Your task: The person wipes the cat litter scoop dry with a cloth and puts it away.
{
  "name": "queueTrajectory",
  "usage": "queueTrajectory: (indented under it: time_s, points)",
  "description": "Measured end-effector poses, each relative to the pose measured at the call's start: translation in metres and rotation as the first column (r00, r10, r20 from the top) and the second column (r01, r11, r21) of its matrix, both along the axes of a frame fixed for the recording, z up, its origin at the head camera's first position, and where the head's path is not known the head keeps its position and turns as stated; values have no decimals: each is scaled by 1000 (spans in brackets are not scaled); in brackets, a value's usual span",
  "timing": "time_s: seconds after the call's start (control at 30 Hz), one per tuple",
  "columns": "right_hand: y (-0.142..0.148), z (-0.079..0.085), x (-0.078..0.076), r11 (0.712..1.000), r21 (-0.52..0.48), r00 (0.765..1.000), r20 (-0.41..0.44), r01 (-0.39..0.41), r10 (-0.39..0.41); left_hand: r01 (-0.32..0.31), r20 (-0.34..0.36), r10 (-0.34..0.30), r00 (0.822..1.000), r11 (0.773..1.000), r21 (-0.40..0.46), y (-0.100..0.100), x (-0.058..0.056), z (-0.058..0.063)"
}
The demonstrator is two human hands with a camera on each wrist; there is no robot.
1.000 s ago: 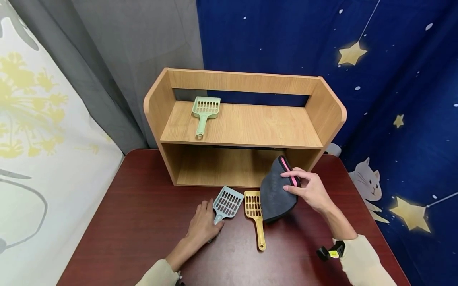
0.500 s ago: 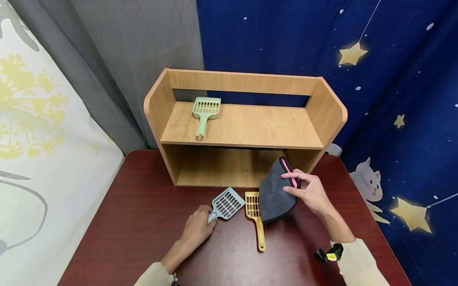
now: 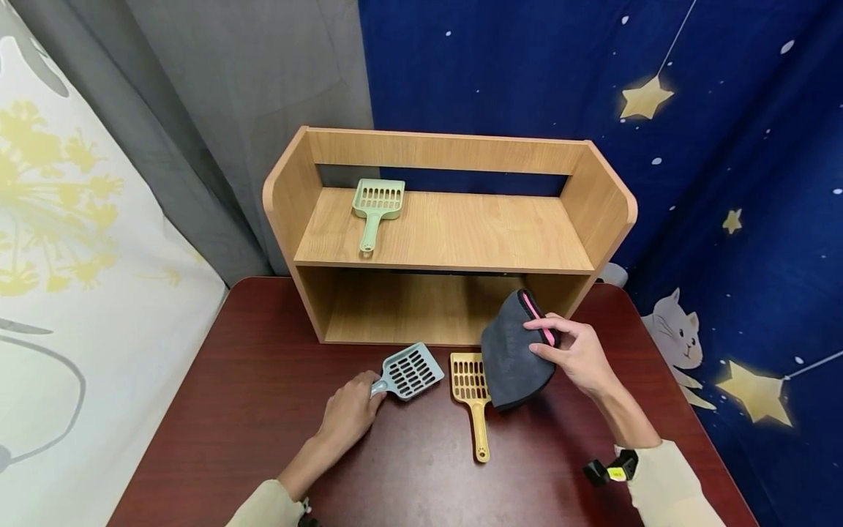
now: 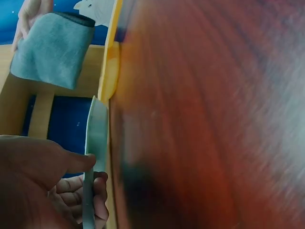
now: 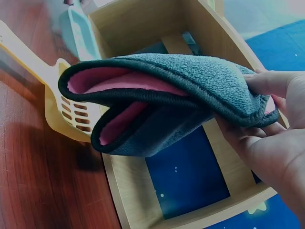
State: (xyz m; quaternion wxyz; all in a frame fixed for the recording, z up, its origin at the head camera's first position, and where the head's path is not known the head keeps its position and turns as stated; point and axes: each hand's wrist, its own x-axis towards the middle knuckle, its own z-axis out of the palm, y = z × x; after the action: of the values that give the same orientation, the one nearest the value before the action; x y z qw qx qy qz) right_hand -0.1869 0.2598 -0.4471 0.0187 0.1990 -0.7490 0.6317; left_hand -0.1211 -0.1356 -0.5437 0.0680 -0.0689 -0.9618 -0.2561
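My left hand (image 3: pixel 349 413) grips the handle of a light blue-grey litter scoop (image 3: pixel 411 372), whose slotted head points right, low over the table. In the left wrist view, the thumb (image 4: pixel 78 162) presses against the scoop's handle, with curled fingers on the other side. My right hand (image 3: pixel 582 359) pinches a folded dark grey cloth (image 3: pixel 516 362) by its top edge. Pink lining (image 5: pixel 124 83) and black edging show in the cloth's folds in the right wrist view. The hanging cloth overlaps the right side of a yellow litter scoop (image 3: pixel 478 421), which lies on the table between my hands.
A two-tier wooden shelf (image 3: pixel 448 267) stands at the back of the dark red table (image 3: pixel 250 410). On its upper board, at the left, lies a green litter scoop (image 3: pixel 372 227). Curtains (image 3: pixel 494 66) hang behind, with a white printed cloth (image 3: pixel 79 351) at the left.
My left hand has taken the blue-grey scoop by its handle and drawn it left, its head turning further to the right. The cloth in my right hand has shifted slightly right.
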Motion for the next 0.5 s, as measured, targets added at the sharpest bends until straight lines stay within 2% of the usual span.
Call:
queueTrajectory:
  time_s: [0.13, 0.23, 0.5]
  points:
    - [-1, 0, 0, 999, -36, 1000, -6, -5, 5, 35, -56, -35, 998, 999, 7, -2, -3, 14]
    - [-2, 1, -1, 1000, -30, 1000, -20, -5, 4, 75, -72, -75, 995, 997, -8, -1, -5, 24]
    - [-3, 4, -5, 999, -8, 997, -59, -50, 49, 175, -75, -174, 982, 984, 11, 3, -18, 48]
